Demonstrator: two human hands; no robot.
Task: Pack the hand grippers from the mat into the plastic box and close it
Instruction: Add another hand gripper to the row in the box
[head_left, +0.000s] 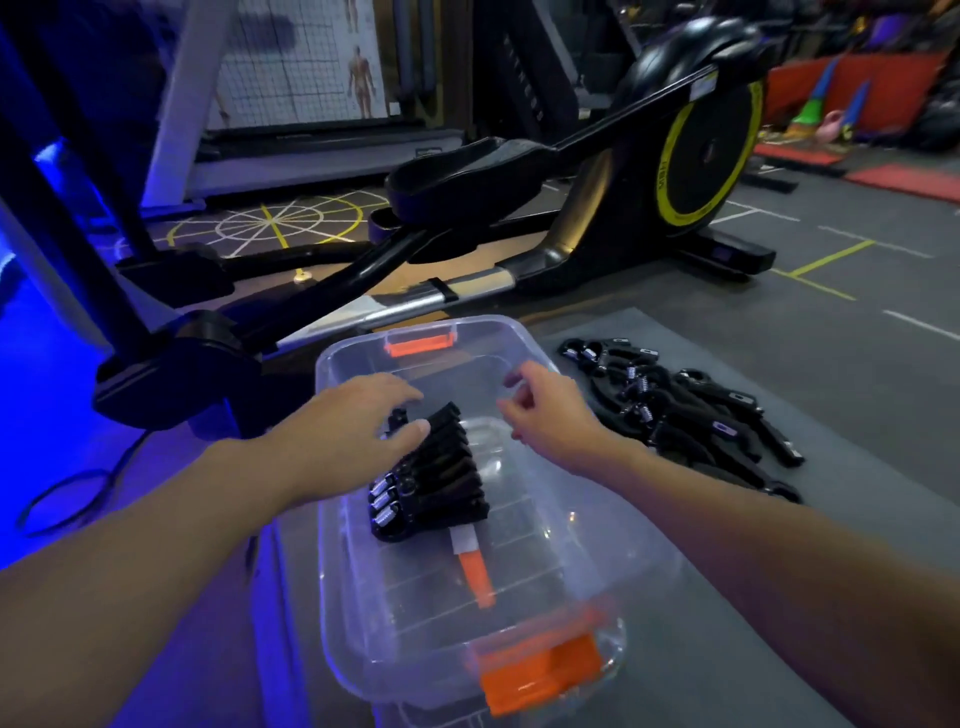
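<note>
Noted in plastic box (337, 623): packed row of hand grippers (441, 478) under left hand (358, 415), fingers relaxed, thumb touching. Right hand (550, 410) loosely curled, empty. Beyond, on mat (727, 571), loose pile (691, 415): judged rigid, light, tangle-prone; lift by handles.

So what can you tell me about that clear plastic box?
The plastic box is a clear rectangular tub with rounded corners and an orange latch at each end. It stands open, no lid on top, at the left edge of the grey mat. A row of black hand grippers lies along its left side under the left hand; the right hand hovers over it, empty.
</note>
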